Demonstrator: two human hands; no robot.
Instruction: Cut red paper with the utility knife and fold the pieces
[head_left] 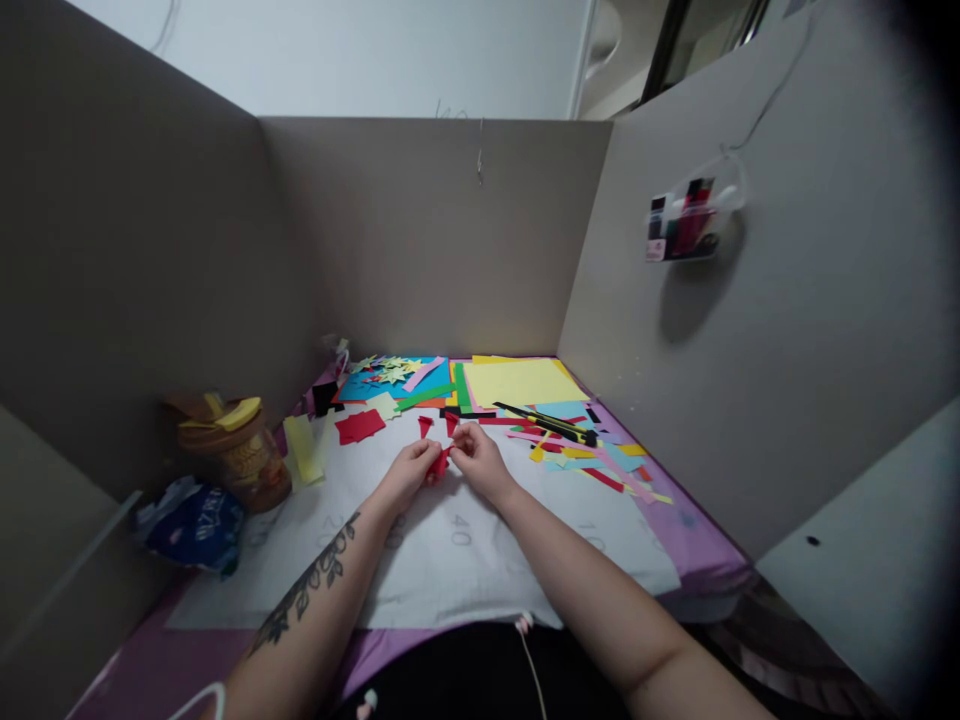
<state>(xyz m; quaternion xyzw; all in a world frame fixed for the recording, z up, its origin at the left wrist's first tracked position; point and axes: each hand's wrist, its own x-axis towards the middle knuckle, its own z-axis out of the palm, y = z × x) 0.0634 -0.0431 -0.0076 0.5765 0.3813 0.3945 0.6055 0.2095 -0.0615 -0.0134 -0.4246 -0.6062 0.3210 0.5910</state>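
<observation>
My left hand [411, 470] is closed on a small folded piece of red paper [438, 467] above the middle of the white sheet. Close beside it, the fingertips of my right hand [478, 458] pinch the right edge of that same red piece. Just beyond my hands lie two small red paper scraps [425, 426]. A larger red paper piece [361, 427] rests to their left. A black and yellow box cutter [551, 424] lies to the right, on top of coloured paper strips [600, 463].
At the left stand a brown jar [251, 465] with a yellow lid and a blue packet [196, 525]. Yellow sheets [521, 382] and a blue sheet [360, 388] with paper stars lie at the back. Grey panels [442, 240] enclose the table; a clear pouch [694, 220] hangs right.
</observation>
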